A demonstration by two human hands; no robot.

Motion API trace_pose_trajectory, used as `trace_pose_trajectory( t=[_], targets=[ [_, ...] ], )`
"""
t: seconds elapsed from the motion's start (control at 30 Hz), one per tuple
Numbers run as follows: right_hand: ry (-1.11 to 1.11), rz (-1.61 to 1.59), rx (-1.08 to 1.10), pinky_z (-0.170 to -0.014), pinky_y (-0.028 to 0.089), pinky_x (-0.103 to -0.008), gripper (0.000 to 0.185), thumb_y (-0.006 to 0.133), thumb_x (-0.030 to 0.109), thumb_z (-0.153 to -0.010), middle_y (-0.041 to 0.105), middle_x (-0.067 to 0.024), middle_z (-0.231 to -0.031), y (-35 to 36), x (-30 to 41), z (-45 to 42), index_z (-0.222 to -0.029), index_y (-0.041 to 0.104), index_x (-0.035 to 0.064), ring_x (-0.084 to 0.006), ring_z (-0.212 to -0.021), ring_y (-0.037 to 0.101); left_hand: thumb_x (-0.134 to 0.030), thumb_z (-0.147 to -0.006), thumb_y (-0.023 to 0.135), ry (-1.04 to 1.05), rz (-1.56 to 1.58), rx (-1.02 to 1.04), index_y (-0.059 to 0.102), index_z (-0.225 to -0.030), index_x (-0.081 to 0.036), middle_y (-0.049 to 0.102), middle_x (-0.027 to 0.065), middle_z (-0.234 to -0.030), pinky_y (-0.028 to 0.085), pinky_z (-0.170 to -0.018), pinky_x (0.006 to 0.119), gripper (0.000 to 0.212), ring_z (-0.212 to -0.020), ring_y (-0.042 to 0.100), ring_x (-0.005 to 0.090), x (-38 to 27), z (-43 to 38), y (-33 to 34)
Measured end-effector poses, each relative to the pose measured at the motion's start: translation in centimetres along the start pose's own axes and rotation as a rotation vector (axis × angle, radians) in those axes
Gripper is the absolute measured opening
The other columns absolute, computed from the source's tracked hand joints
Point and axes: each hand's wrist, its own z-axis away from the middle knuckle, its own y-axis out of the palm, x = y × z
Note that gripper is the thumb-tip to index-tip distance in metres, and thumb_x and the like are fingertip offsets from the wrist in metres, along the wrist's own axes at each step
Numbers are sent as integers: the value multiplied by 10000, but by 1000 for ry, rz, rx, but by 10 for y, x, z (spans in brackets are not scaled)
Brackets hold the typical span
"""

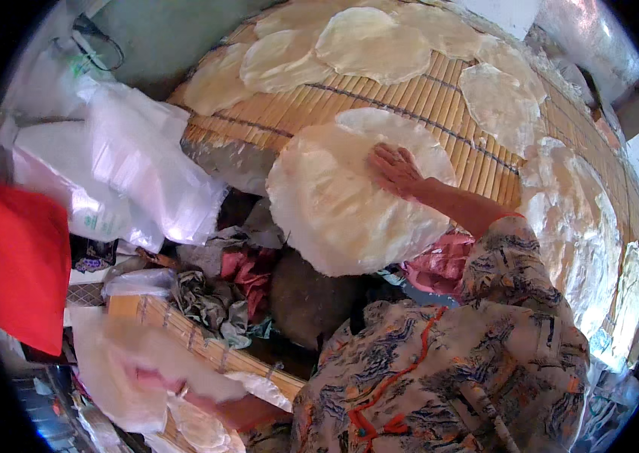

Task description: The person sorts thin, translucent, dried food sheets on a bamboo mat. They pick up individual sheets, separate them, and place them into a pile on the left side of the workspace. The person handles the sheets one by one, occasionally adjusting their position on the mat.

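Observation:
My right hand (396, 170) lies palm down on a wide, thin, round dough sheet (348, 226). This pale sheet sags over the front edge of a bamboo slat mat (483, 175), and another round sheet (398, 127) shows from under its far side. At lower left, my left hand (158, 380) is blurred by motion. A thin pale sheet (110, 362) hangs from it, the fingers partly covered. Smaller round sheets (198, 422) lie below that hand on a second slat mat (206, 340).
More round sheets (373, 45) cover the mat's far side, with overlapping ones (571, 226) along the right. White plastic bags (144, 158) lie at left above a red cloth-like item (22, 266). Crumpled cloths (212, 300) sit beside a dark round seat-like object (308, 294) between the mats.

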Motion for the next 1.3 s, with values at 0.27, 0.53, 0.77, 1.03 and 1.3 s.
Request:
trace_pose_trajectory(
  t=[0.27, 0.53, 0.77, 1.03, 1.3],
  targets=[
    [256, -872, -362, -895, 364, -351, 417, 544, 247, -831, 474, -139, -1166, -24, -54, 1, -1177, 434, 44, -247, -1083, 454, -81, -837, 502, -630, -347, 845, 516, -820, -66, 554, 24, -749, 485, -687, 293, 26, -730, 572, 141, 276, 91, 216],
    [175, -372, 17, -889, 376, -401, 621, 636, 360, -738, 482, -201, -1140, -77, -42, -37, -1203, 397, 23, -334, -1064, 463, -126, -860, 496, -759, -306, 884, 428, -1210, -30, 458, 122, -1213, 402, -900, 348, 369, -1112, 463, 220, 379, 104, 198],
    [241, -416, -20, -736, 426, -385, 423, 648, 179, -689, 564, -142, -911, -48, -63, -79, -1047, 481, 27, -293, -893, 533, 23, -729, 567, 137, -1008, 463, 569, -949, -23, 584, 67, -936, 461, -716, 268, 224, -830, 563, 152, 334, 43, 139],
    [-349, -504, -209, -679, 444, -363, 228, 615, 49, -689, 559, -141, -829, -102, -28, -139, -906, 549, 24, -300, -786, 546, 63, -664, 583, 147, -1116, 152, 566, -881, -2, 583, 45, -818, 449, -679, 265, 227, -713, 542, 156, 301, 25, 73],
    [-11, -259, 173, -898, 381, -346, 680, 773, 256, -574, 541, -109, -1091, -26, -73, -199, -1148, 472, 51, -240, -1066, 486, 38, -699, 570, 50, -1013, 76, 566, -861, -25, 564, 36, -769, 444, -667, 254, 174, -703, 527, 111, 250, 60, 20]
  ],
)
